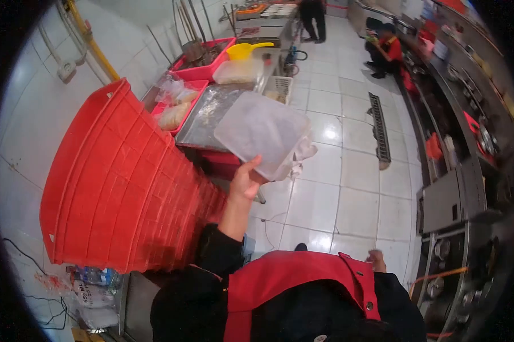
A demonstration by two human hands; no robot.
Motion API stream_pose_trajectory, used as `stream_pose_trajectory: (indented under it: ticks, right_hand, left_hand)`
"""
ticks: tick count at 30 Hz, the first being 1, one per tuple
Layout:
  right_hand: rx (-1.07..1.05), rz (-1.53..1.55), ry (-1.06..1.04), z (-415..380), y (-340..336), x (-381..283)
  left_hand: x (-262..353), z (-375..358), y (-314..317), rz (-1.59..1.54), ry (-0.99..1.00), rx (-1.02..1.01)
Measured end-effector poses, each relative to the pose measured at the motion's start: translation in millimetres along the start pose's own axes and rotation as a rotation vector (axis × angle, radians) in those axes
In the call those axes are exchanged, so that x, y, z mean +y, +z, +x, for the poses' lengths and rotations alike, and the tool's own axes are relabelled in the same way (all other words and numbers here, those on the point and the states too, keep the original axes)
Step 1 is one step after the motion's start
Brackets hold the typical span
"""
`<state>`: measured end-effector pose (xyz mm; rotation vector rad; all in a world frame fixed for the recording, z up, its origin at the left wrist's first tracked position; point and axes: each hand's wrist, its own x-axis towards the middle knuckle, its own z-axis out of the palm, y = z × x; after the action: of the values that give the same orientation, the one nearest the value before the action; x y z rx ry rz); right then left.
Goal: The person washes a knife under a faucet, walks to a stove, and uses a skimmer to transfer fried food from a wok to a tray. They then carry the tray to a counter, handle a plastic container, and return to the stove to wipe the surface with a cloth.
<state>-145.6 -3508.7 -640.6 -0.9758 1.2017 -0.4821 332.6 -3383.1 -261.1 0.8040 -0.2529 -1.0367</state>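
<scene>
ok, our left hand is raised in front of us, fingers wrapped around the lower edge of a translucent plastic container, held up tilted with its flat base facing the camera. a crumpled white cloth or bag hangs at the container's right edge, touching it. our right hand is low by our side, just past the red apron; it's small and blurred, so we cannot tell if it's clenched or loose, and it holds nothing we can see. just left of the left arm sits a tall nested stack of red crates, tipped on its side. behind the container is a metal tray on the counter, with a red bin and a yellow scoop further back. bagged pale food lies in another red tray beside the metal one. a floor drain grate runs along the white tiles. another person in a red top crouches well apart, far back.
</scene>
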Motion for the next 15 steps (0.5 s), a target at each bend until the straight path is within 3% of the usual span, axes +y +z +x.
stream_pose_trajectory:
  ticks: [1,2,3,4,5,8,13,15]
  right_hand:
    - [0.061,-0.172,0.416,75,12,-36]
    - [-0.042,-0.104,0.193,126,14,-46]
    - [0.046,-0.323,0.218,135,51,-111]
    - [0.043,-0.331,0.118,167,66,-137]
    - [0.022,-0.346,0.066,180,88,-177]
    - [-0.024,-0.418,-0.018,219,136,-257]
    - [0.006,-0.424,0.030,291,147,-276]
    - [-0.023,-0.386,0.057,337,104,-217]
  left_hand:
    - [6,24,2,0.012,0.026,-0.004]
    - [16,43,9,0.007,0.034,0.009]
    - [27,60,18,0.005,0.019,0.031]
    - [36,79,23,0.002,0.003,0.052]
    - [39,106,19,0.068,0.127,0.070]
    - [68,191,0,0.049,0.069,0.105]
    - [118,312,3,0.107,0.178,0.230]
    - [146,370,-17,0.159,0.230,0.273]
